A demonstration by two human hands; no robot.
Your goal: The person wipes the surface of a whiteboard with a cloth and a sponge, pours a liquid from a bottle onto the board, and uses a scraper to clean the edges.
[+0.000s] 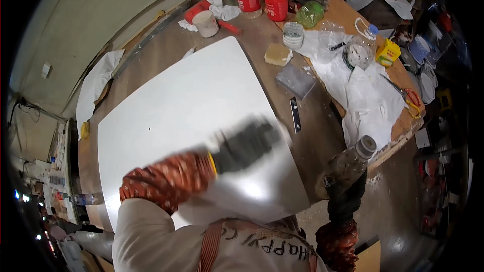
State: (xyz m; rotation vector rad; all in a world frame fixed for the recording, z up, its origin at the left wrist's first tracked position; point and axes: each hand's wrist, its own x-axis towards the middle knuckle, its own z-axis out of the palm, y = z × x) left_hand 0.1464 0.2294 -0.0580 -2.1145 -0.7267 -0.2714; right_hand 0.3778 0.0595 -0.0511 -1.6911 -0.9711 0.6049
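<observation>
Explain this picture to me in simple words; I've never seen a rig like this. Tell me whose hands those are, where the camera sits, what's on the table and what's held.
There is no robot here, just a person wearing dark gloves and patterned red sleeves. The camera sits on their head looking down; its fisheye lens bends straight edges. A large white panel lies on the brown table. Beyond it and to its right are a red jar, a grey block, a yellow box and scissors. The right hand holds a clear, grey-capped bottle. The left hand is over the panel, too blurred to tell whether it holds anything.
</observation>
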